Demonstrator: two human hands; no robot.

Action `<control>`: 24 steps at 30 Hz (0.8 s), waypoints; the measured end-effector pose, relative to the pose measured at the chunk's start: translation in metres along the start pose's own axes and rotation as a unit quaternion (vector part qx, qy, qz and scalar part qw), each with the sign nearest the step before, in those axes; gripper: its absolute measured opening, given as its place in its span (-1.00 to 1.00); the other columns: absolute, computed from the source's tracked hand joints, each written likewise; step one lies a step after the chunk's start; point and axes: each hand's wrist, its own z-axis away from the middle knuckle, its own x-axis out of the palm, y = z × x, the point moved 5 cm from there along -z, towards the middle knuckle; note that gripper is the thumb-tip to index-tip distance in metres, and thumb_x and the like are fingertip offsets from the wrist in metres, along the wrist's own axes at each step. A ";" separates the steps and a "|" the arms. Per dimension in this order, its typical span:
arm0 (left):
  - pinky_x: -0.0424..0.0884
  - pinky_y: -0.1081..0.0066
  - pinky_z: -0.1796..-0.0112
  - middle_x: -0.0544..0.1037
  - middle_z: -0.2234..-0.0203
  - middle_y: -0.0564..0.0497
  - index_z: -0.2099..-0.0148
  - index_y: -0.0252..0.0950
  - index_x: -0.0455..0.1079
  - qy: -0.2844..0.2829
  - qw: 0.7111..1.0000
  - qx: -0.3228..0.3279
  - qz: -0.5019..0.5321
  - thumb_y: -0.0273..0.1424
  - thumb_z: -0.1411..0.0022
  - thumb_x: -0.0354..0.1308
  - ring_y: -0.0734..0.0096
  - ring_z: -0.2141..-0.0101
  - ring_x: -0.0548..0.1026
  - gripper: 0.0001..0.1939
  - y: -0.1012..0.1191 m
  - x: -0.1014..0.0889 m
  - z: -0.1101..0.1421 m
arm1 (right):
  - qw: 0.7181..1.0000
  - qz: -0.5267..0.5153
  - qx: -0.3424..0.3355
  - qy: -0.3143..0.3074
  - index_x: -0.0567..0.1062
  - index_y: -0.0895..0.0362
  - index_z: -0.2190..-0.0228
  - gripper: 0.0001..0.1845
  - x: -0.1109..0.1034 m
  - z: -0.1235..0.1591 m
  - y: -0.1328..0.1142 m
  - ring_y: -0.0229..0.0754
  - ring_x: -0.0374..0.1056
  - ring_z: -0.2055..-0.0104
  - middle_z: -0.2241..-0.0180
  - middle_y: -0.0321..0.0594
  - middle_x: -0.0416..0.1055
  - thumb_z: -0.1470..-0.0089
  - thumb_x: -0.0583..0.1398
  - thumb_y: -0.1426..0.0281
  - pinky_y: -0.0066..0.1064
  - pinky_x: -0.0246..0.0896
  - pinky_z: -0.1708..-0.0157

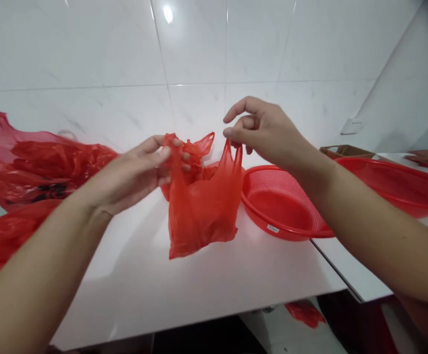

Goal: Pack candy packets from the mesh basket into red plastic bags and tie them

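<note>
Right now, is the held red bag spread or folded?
Spread: the red bag hangs broad between its handles, one in the left hand, the other in the right hand.

Your white table [199, 290] runs along the wall. At its left you have a heap of red bags [77, 164], glossy and crumpled; toward the middle, at the back, sits a red bundle [204, 144], partly hidden. Your red basket [276, 201] stands at the right end, by the joint with a second table [358, 280]. That one bears a red basin [394, 179], its base partly hidden from you.
</note>
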 end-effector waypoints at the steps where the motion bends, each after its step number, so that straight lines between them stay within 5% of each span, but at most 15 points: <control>1: 0.33 0.00 -0.04 0.54 0.12 -0.06 -0.20 -0.15 0.21 -0.028 0.999 -0.031 -0.003 -0.24 -0.29 0.13 0.12 0.02 0.48 -0.54 -0.007 0.005 0.000 | 1.000 -0.011 -0.008 -0.023 0.38 0.14 0.30 -0.88 0.009 -0.001 -0.001 -0.38 0.23 0.54 0.60 -0.43 0.27 -0.07 0.22 0.49 -0.54 0.10 0.56; 4: 0.40 0.20 0.08 0.53 0.33 0.04 -0.31 -0.08 0.00 -0.105 0.983 -0.129 -0.074 -0.29 -0.19 0.23 0.26 0.19 0.53 -0.29 -0.029 0.018 0.005 | 0.992 -0.048 -0.021 -0.115 0.39 0.14 0.29 -0.89 0.042 0.000 -0.005 -0.36 0.27 0.50 0.56 -0.40 0.31 -0.09 0.21 0.45 -0.52 0.16 0.50; 7: 0.39 0.40 0.36 0.36 0.51 0.13 -0.10 -0.17 0.27 -0.137 0.975 -0.143 -0.103 -0.29 -0.17 0.22 0.46 0.47 0.38 -0.56 -0.040 0.030 0.009 | 0.976 -0.085 -0.047 -0.197 0.39 0.12 0.21 -0.83 0.074 0.005 -0.011 -0.32 0.34 0.38 0.47 -0.35 0.38 -0.11 0.19 0.43 -0.47 0.25 0.38; 9: 0.24 0.47 0.53 0.16 0.61 0.18 0.20 -0.22 0.35 -0.119 0.978 -0.146 -0.088 -0.21 -0.25 0.11 0.55 0.60 0.16 -0.80 -0.046 0.031 0.009 | 0.977 -0.079 -0.066 -0.187 0.36 0.09 0.14 -0.75 0.085 0.008 -0.009 -0.28 0.35 0.28 0.36 -0.29 0.40 -0.11 0.20 0.39 -0.43 0.28 0.29; 14: 0.12 0.48 0.55 -0.08 0.65 0.22 0.51 -0.25 0.12 -0.016 0.983 -0.180 -0.038 -0.09 -0.29 0.00 0.59 0.64 -0.08 -0.57 -0.065 0.012 0.009 | 0.993 -0.006 -0.033 -0.110 0.33 0.02 0.11 -0.69 0.090 0.018 0.031 -0.21 0.33 0.26 0.30 -0.26 0.37 -0.11 0.20 0.26 -0.37 0.27 0.29; 18: 0.20 0.48 0.52 0.15 0.66 0.17 0.41 -0.28 0.29 0.031 0.986 -0.161 -0.020 -0.09 -0.28 0.04 0.59 0.63 0.11 -0.63 -0.070 0.000 0.012 | 0.994 -0.031 -0.044 -0.097 0.34 0.01 0.21 -0.88 0.092 0.037 0.035 -0.24 0.31 0.38 0.43 -0.32 0.33 -0.17 0.13 0.34 -0.38 0.26 0.37; 24: 0.41 0.35 0.24 0.55 0.40 0.03 0.38 -0.25 0.48 -0.098 0.983 -0.084 -0.130 -0.32 -0.21 0.15 0.32 0.29 0.49 -0.84 -0.046 0.014 0.026 | 0.978 -0.033 -0.160 -0.128 0.37 0.03 0.14 -0.80 0.097 0.065 -0.009 -0.20 0.34 0.19 0.23 -0.22 0.41 -0.15 0.16 0.38 -0.32 0.29 0.14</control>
